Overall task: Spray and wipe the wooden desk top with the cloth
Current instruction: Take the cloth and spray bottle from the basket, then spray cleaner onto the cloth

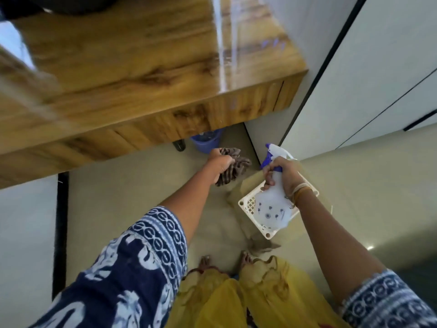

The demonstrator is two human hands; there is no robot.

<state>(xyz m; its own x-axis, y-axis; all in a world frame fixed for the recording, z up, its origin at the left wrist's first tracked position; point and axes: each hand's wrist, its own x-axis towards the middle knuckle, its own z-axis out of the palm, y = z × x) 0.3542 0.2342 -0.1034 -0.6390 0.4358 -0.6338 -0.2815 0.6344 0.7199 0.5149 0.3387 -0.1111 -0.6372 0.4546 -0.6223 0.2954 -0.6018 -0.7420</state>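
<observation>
Left hand [218, 165] has its fingers curled tight round a bunched cloth [233, 165], brown with a dark check; the cloth sticks out right and far of the knuckles and hangs a bit below the fist. Right hand [285, 175] has its fingers wrapped round the neck of a spray bottle [272, 204], with one fingertip up by the blue trigger. The nozzle end points far-left; the clear body hangs down toward the near side, under the wrist. Bangles sit on the right wrist.

Both hands are held out over the floor, near each other but apart, the cloth left of the bottle. Neither touches the wooden desk top [132, 60], which lies far and left of the hands, glossy, with a bright glare streak near its right end. The desk's front edge is just far of the left fist in the view.

A white plastic basket [248, 204] sits on the floor directly behind the bottle. A blue bucket [208, 140] shows under the desk edge, just far of the cloth. Blue patterned sleeves cover both upper arms, with yellow trousers and bare feet at the near edge. White cabinet panels stand on the right.
</observation>
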